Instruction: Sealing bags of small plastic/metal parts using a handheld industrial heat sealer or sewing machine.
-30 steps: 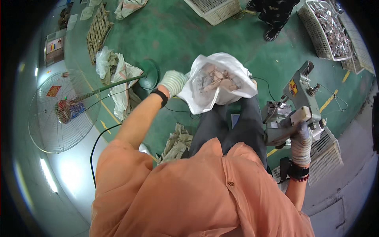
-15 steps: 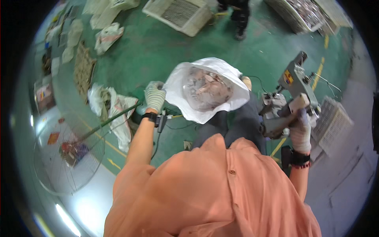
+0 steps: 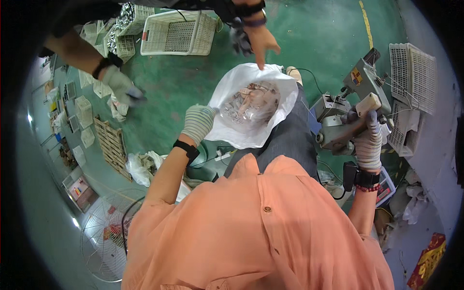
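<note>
In front of my legs stands a white sack (image 3: 223,87) with its mouth wide open. Inside it, a clear plastic liner (image 3: 258,113) surrounds many small shiny metal parts. My left hand (image 3: 199,124), in a striped glove, is closed on the sack's left rim. At the right, my gloved right hand (image 3: 369,147) grips the handle of a grey portable bag-sewing machine (image 3: 360,84), held beside the sack and apart from it. A co-worker's bare hand (image 3: 263,42) reaches down with one finger at the sack's far rim. Their gloved hand (image 3: 122,86) hangs open at the left.
A white plastic crate (image 3: 205,36) sits beyond the sack. More crates (image 3: 411,77) are stacked at the right. A wooden pallet (image 3: 110,147) and a wire-guarded fan (image 3: 108,237) are at the left. Cables and a power strip (image 3: 222,155) lie near my legs.
A co-worker has leaned in from the far side, one hand coming over the sack's rim. My view has shifted. My left hand still holds the rim, my right hand the machine.
</note>
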`<state>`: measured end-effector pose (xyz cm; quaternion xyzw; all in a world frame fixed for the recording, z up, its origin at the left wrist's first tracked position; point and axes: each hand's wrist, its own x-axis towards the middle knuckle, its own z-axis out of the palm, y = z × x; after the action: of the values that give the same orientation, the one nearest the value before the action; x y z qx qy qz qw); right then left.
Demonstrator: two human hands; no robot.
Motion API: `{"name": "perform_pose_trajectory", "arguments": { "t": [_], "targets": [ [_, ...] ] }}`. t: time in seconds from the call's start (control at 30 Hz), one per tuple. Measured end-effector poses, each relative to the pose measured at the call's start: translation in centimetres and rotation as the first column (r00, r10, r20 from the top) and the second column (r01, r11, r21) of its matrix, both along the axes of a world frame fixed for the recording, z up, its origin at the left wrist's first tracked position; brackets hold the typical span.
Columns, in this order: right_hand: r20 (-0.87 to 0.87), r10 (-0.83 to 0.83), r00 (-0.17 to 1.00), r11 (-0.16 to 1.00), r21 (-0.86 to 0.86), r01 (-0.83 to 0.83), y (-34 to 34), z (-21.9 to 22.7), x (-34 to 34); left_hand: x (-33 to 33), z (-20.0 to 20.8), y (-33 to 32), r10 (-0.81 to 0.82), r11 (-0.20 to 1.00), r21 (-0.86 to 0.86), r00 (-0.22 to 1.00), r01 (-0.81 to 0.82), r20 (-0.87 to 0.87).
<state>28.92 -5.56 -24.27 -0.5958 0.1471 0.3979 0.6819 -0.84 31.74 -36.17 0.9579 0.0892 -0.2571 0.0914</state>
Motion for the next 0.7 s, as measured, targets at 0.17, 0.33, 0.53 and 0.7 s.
{"name": "perform_pose_trajectory", "arguments": {
  "t": [0.17, 0.33, 0.53, 0.7],
  "targets": [
    [0.023, -0.122, 0.992, 0.993, -0.001, 0.122, -0.6, -1.8, -0.5, 0.9, 1.9, 1.1, -0.108, 0.985, -0.150, 0.980, 0.082, -0.167],
    [0.056, -0.162, 0.985, 0.982, 0.106, 0.155, -0.1, -3.3, -1.8, 2.8, 2.2, -4.2, 0.060, 0.885, -0.462, 0.998, -0.055, -0.004],
    [0.142, -0.172, 0.975, 0.985, 0.014, 0.172, 0.2, -3.0, -2.0, -1.8, -2.6, -3.3, -0.151, 0.968, -0.250, 0.780, -0.008, -0.607],
    [0.137, -0.132, 0.982, 0.991, -0.016, 0.135, 0.9, -2.5, -1.7, -8.0, -5.7, -3.2, -0.227, 0.956, -0.291, 0.737, 0.044, -0.637]
  ]
}}
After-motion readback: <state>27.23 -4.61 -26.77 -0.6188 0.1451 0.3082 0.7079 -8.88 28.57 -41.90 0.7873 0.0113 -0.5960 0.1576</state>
